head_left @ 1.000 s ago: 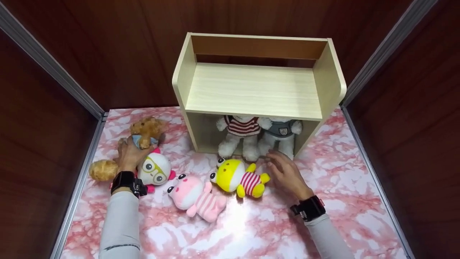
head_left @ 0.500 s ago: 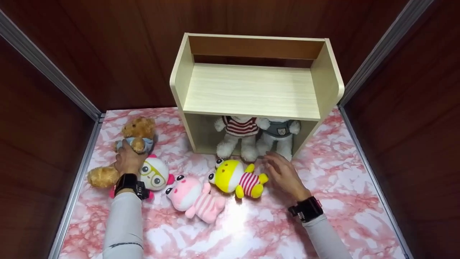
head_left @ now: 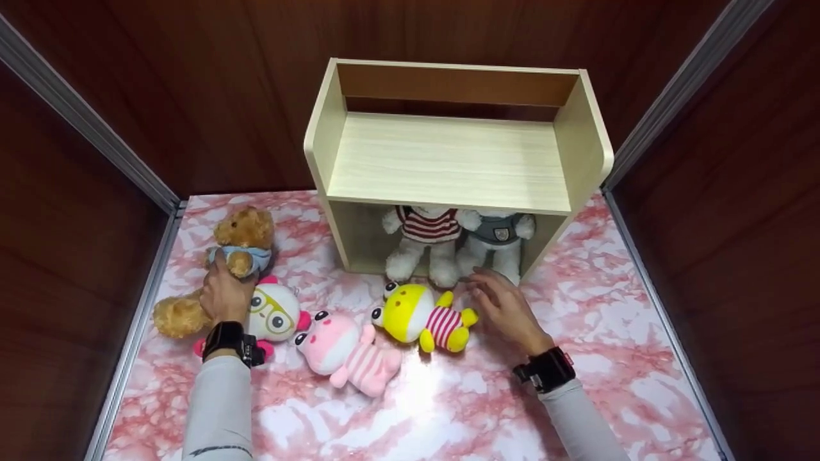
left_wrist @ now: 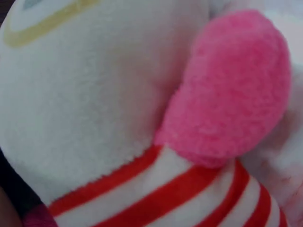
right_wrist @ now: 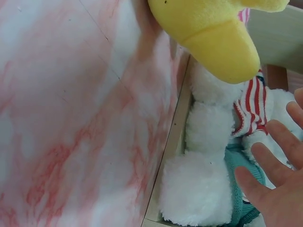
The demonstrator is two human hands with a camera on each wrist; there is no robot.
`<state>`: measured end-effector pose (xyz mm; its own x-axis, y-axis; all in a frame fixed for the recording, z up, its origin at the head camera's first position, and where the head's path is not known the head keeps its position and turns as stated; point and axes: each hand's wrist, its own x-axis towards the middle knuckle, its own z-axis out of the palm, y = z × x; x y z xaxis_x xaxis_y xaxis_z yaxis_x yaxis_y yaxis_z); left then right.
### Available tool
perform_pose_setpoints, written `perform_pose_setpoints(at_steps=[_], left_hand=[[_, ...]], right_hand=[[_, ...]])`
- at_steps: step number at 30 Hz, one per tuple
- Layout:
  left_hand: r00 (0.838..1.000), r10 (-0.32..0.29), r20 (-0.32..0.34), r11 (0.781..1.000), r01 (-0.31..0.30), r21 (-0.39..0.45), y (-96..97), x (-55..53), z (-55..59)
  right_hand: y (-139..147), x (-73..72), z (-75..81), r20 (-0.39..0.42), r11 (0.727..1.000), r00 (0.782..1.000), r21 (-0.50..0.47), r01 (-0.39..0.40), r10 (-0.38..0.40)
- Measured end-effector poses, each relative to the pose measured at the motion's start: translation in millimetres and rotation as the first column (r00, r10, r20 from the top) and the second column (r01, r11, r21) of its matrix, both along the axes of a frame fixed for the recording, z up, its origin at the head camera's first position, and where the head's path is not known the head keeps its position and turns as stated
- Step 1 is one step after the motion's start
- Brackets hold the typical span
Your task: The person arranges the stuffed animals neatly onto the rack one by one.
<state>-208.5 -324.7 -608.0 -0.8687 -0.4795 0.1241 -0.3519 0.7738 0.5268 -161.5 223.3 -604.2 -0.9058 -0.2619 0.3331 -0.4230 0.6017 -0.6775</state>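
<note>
One brown bear (head_left: 242, 243) lies on the marbled table (head_left: 512, 410), outside the shelf. Over the last second it has shifted slightly toward eight o'clock and its blue shirt has come into fuller sight. My left hand (head_left: 227, 291), at half past six from it, has drawn back a little with it; my straight index finger touches the shirt, but the rest is hidden, so I cannot tell whether I am gripping. I judge this a small adjustment of the bear and little more.

Outward from the bear, the doll with glasses (head_left: 275, 310) lies at five o'clock, partly under my wrist. The pink frog (head_left: 349, 355) is at half past four, the yellow frog (head_left: 423, 317) near four. The shelf (head_left: 448, 160) stands past two; two white bears (head_left: 428, 234) sit inside it at three. At half past three, my right hand (head_left: 509, 314) holds nothing, fingers loose, much as before.
</note>
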Motion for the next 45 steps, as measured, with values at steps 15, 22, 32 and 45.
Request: perform_pose_setpoints(at_steps=[15, 22, 32, 45], left_hand=[[0.897, -0.052, -0.439, 0.999, 0.053, -0.009, 12.4, 3.8, 8.3], [0.755, -0.111, -0.646, 0.994, 0.090, -0.066, 34.8, -1.8, 23.4], [0.633, -0.128, -0.764, 0.990, 0.123, -0.064, 66.5, 6.2, 42.5], [0.490, -0.148, -0.859, 0.985, 0.154, -0.082, 112.1, 19.8, 58.6]], right_hand=[[0, 2.0, 1.8, 0.002, 1.000, 1.000, -0.029, -0.007, 0.007], [-1, 2.7, 2.9, -0.026, 1.000, 1.000, -0.022, -0.009, 0.008], [-3, 1.1, 5.4, -0.086, 0.999, 0.996, -0.028, -0.037, 0.035], [-14, 2.6, 23.4, -0.157, 0.994, 0.986, -0.085, -0.065, 0.051]])
